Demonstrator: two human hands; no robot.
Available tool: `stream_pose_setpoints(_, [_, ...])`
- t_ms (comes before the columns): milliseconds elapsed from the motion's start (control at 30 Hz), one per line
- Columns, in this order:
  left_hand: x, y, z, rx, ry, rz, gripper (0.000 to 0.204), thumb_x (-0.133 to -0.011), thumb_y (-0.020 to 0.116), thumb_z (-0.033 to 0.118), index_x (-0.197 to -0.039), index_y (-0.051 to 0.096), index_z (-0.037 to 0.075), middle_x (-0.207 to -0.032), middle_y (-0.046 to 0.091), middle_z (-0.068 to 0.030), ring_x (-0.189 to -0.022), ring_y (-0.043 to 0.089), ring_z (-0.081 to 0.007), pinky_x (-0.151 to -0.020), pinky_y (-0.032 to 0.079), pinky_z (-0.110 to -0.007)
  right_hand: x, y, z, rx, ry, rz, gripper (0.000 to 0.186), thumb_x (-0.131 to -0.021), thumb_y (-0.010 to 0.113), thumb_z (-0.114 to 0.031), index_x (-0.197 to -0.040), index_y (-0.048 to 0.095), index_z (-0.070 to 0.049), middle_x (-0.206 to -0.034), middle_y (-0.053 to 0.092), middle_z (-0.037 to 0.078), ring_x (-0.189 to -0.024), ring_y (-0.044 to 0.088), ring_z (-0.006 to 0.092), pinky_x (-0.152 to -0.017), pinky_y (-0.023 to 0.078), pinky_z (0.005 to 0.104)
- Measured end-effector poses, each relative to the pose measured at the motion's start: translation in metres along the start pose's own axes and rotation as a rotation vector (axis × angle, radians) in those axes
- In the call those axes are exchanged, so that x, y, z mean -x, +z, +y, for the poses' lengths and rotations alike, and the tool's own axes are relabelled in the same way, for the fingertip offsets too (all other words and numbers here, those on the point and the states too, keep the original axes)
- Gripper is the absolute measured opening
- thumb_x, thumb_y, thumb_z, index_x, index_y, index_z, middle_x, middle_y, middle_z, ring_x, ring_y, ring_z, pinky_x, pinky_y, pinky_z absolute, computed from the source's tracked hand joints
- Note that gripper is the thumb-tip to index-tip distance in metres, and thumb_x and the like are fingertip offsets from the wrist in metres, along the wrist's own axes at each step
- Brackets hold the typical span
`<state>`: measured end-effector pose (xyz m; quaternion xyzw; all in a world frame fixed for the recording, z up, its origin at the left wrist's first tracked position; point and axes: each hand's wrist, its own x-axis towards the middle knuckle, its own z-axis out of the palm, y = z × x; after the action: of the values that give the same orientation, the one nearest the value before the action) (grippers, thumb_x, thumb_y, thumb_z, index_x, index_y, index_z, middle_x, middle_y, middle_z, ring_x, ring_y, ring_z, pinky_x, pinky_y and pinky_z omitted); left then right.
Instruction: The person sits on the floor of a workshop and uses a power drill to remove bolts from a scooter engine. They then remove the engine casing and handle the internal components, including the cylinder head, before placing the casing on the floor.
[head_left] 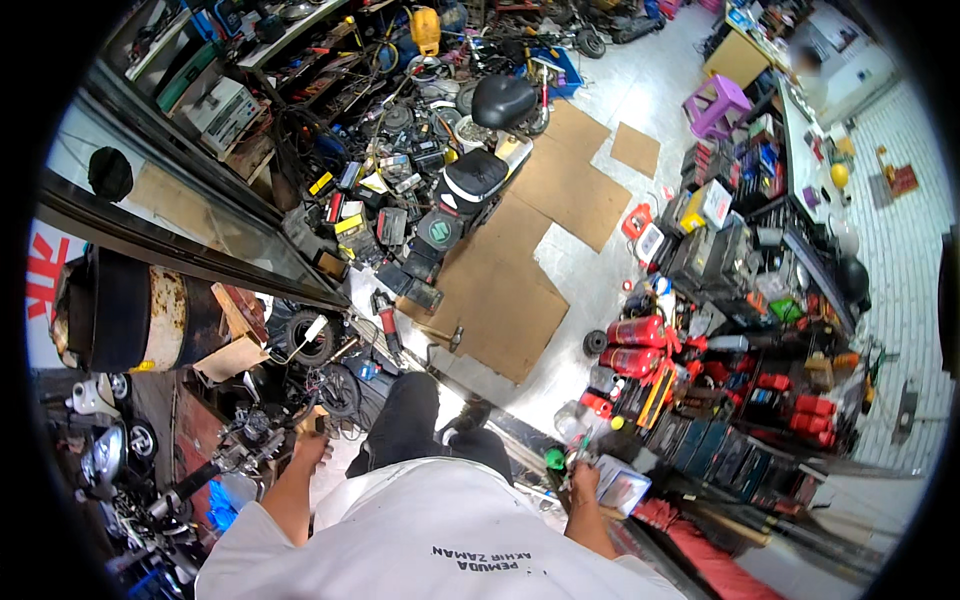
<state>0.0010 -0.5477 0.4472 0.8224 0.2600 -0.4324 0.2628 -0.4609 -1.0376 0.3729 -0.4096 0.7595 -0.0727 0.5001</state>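
My left hand [314, 450] hangs low on the left, fingers curled. Just past it is a small tan block-like piece [313, 419]; I cannot tell whether the hand holds it or only reaches it. On the right, my right hand [584, 480] is closed around a thin, tool-like thing [583, 444], too small to name. Next to that hand are a green round object [555, 459] and a box with a pale blue face [624, 489]. A red-bodied power tool [387, 318] lies on the floor ahead of my legs, with a hammer-like tool [457, 338] to its right.
Flat cardboard [500, 300] covers the floor ahead. A motorcycle [470, 185] stands beyond, beside heaped batteries and parts. Red fire extinguishers [636, 332] lie among tool cases on the right. A rusty drum [165, 310] and a dismantled motorcycle [215, 460] are at left; a purple stool [716, 105] stands far right.
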Motion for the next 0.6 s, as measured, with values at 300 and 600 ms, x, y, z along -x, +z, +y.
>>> stream_pose_setpoints(300, [-0.044, 0.075, 0.034, -0.073, -0.337, -0.224, 0.023, -0.088, 0.073, 0.026, -0.104, 0.08, 0.01, -0.094, 0.08, -0.0123, -0.082, 0.076, -0.0266, -0.068, 0.059, -0.045, -0.086, -0.023, -0.105, 0.114, 0.16, 0.143, 0.018, -0.086, 0.068, -0.02, -0.078, 0.069, -0.004, -0.063, 0.063, 0.009, -0.048, 0.058, 0.0224, -0.043, 0.043, 0.0407])
stream_pose_setpoints(600, [-0.202, 0.224, 0.507, -0.183, 0.458, -0.057, 0.02, -0.092, 0.069, 0.023, -0.095, 0.075, 0.005, -0.08, 0.07, -0.0093, -0.063, 0.062, -0.0198, -0.053, 0.046, -0.039, -0.173, -0.062, -0.351, 0.158, -0.15, 0.283, 0.042, -0.084, 0.073, -0.03, -0.098, 0.077, 0.01, -0.087, 0.077, 0.017, -0.08, 0.072, 0.026, -0.075, 0.057, 0.0404])
